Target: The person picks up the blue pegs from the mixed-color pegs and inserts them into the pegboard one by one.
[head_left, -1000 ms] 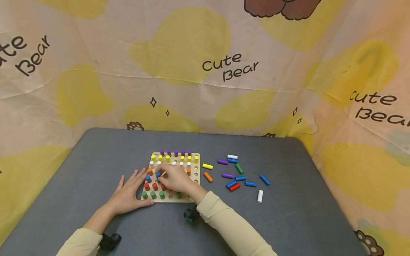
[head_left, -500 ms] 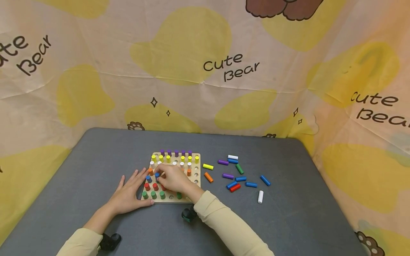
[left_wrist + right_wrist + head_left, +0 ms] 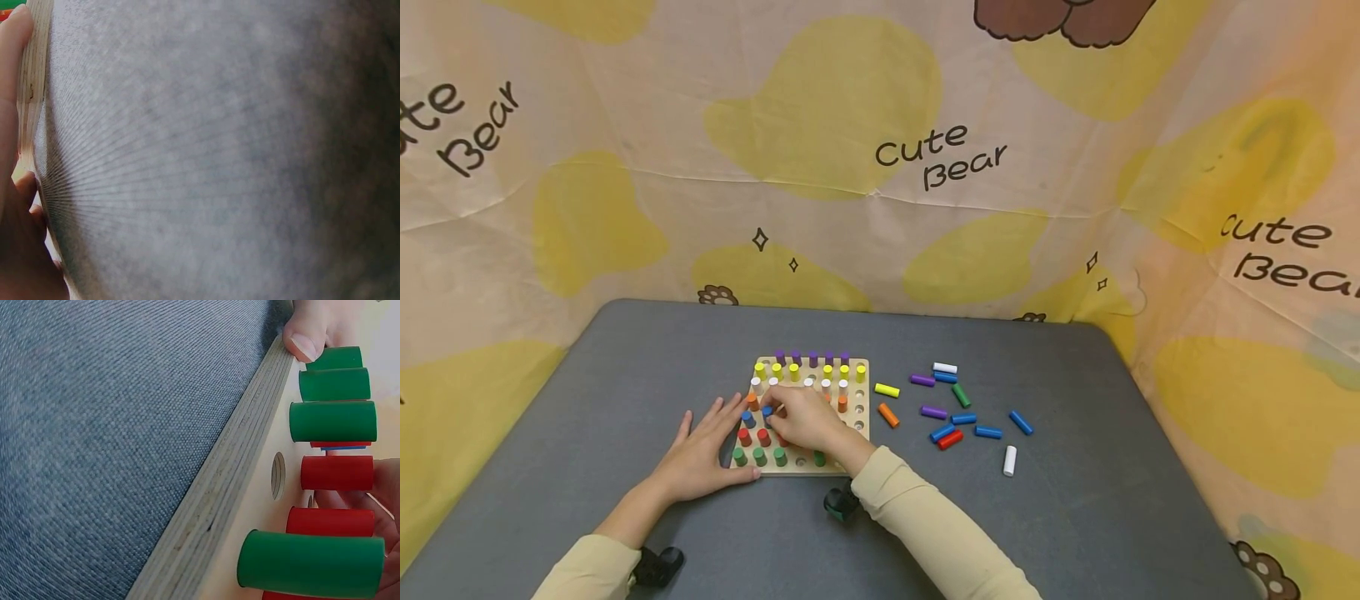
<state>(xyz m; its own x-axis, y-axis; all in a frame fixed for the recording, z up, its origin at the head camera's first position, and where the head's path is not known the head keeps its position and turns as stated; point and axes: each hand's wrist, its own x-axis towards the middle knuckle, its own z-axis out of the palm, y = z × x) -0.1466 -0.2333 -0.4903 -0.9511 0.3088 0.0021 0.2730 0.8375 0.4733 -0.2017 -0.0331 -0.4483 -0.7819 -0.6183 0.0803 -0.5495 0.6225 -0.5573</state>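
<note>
1. The pegboard (image 3: 792, 470) is pale, squarish wood with layered plywood edges and round holes (image 3: 278, 476); it lies left of the middle of the bench (image 3: 1075, 533), clear of the back edge.
2. The bench top is grey, with a woven, fabric-like texture in the right wrist view and rounded back corners.
3. Smooth cylinders stand upright in rows: from the side nearest the bench's back edge, 5 purple pegs (image 3: 812, 359), then yellow pegs (image 3: 793, 372), white pegs (image 3: 826, 386), orange, blue, red and green pegs (image 3: 759, 457).
4. Between the board and the bench's right edge, 13 loose pegs (image 3: 988, 432) lie on their sides: 5 blue, 2 purple, 2 white, and 1 each of yellow, orange, green and red.
5. The creased backdrop cloth (image 3: 820, 108) behind the bench reads "cute Bear"; this lettering recurs at both sides, partly cut off, with stars and paw prints.
6. The left hand (image 3: 702, 457) has spread fingers along the board's left side, its thumb at the corner facing away from the bench's back edge.
7. The right hand (image 3: 808, 418) pinches 1 upright blue peg (image 3: 767, 412) between thumb and fingers, beside another blue peg (image 3: 748, 420); how deep it sits cannot be told.
</note>
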